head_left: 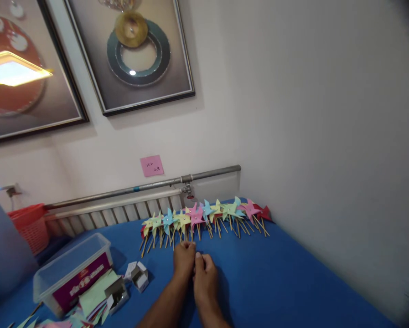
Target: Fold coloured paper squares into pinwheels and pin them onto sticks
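By the pinwheels (194, 216), left hand (184, 259) and right hand (205, 277) hide any contents.

Both hands (184, 259) (206, 275) (palms out of sight)

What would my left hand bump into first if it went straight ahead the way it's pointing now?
Your left hand would most likely meet the pinwheel sticks just ahead, near the pink pinwheel; with one view, the exact gap is unclear.
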Demonstrator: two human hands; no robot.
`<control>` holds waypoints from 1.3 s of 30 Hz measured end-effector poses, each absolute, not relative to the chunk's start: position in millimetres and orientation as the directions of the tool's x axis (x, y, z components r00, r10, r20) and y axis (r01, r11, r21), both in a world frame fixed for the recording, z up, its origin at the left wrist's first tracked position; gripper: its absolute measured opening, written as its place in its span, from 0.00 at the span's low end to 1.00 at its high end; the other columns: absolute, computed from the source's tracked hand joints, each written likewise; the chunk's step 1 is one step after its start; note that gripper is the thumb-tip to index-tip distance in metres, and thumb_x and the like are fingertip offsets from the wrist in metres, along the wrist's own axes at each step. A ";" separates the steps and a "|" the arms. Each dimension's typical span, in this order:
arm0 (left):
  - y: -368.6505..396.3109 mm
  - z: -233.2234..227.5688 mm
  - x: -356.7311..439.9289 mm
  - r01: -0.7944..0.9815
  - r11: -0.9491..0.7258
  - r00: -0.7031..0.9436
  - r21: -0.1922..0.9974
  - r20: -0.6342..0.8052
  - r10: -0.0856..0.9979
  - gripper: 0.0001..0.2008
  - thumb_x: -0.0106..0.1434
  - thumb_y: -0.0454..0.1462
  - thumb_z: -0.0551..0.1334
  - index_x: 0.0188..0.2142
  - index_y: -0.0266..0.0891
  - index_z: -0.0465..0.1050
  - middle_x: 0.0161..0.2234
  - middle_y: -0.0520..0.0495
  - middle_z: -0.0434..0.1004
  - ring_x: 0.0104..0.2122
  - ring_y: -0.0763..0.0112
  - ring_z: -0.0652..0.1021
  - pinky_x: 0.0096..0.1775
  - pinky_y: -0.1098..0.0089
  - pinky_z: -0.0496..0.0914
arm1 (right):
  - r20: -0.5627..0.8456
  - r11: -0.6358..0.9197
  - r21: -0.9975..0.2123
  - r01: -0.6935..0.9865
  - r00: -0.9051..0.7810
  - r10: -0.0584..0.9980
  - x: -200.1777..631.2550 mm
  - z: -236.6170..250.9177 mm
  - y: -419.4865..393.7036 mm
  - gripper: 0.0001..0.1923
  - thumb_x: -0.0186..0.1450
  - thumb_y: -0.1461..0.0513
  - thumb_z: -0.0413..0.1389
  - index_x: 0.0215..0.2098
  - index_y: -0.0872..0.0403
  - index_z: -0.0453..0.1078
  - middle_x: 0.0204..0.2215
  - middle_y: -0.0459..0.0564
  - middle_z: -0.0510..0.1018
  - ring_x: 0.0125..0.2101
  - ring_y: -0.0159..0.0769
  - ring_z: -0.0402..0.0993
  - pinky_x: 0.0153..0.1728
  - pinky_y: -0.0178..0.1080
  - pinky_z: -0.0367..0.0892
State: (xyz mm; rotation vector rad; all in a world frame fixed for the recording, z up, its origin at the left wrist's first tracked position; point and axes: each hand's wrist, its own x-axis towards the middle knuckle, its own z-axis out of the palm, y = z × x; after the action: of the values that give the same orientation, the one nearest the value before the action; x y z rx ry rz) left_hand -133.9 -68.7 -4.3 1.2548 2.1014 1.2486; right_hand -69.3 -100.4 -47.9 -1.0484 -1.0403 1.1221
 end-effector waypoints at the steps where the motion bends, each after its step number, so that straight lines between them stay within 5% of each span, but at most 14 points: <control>1: -84.4 -9.2 -137.5 0.494 0.191 -0.508 0.848 0.103 0.855 0.14 0.66 0.35 0.58 0.24 0.37 0.73 0.24 0.48 0.78 0.28 0.66 0.78 0.32 0.72 0.67 | 0.123 0.141 -0.977 -0.160 0.119 0.985 -69.9 -45.9 -102.7 0.18 0.65 0.45 0.51 0.24 0.45 0.65 0.20 0.47 0.76 0.23 0.41 0.71 0.26 0.40 0.63; 9: -193.3 -41.7 -171.5 0.715 0.090 -0.317 0.693 0.206 0.926 0.13 0.67 0.37 0.54 0.30 0.41 0.75 0.30 0.45 0.82 0.33 0.63 0.79 0.36 0.70 0.66 | 0.307 0.306 -0.952 -0.033 -0.066 0.949 -78.1 -31.7 -136.2 0.19 0.67 0.47 0.50 0.23 0.47 0.59 0.19 0.41 0.67 0.22 0.36 0.62 0.25 0.37 0.58; 19: -207.0 -15.2 -185.1 0.918 0.052 -0.152 0.394 0.228 0.962 0.15 0.68 0.31 0.52 0.37 0.39 0.79 0.37 0.40 0.85 0.38 0.62 0.82 0.36 0.67 0.62 | 0.350 0.378 -0.911 0.164 -0.174 0.920 -75.0 -28.3 -148.8 0.18 0.67 0.49 0.51 0.23 0.48 0.62 0.19 0.40 0.66 0.23 0.35 0.63 0.28 0.36 0.57; 39: -203.7 -20.0 -192.1 0.919 0.092 -0.190 0.384 0.226 0.955 0.16 0.72 0.37 0.52 0.39 0.40 0.80 0.38 0.40 0.86 0.38 0.61 0.84 0.34 0.67 0.60 | 0.383 0.440 -0.875 0.205 -0.265 0.885 -79.5 -28.4 -152.1 0.16 0.68 0.52 0.52 0.25 0.49 0.66 0.20 0.41 0.72 0.24 0.36 0.67 0.29 0.36 0.56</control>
State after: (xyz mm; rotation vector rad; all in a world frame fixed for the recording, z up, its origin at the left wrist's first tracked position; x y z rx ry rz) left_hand -192.1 -203.7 -20.0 1.9444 2.2598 0.6894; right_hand -79.5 -152.1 -28.4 -0.9444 -1.7352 0.8909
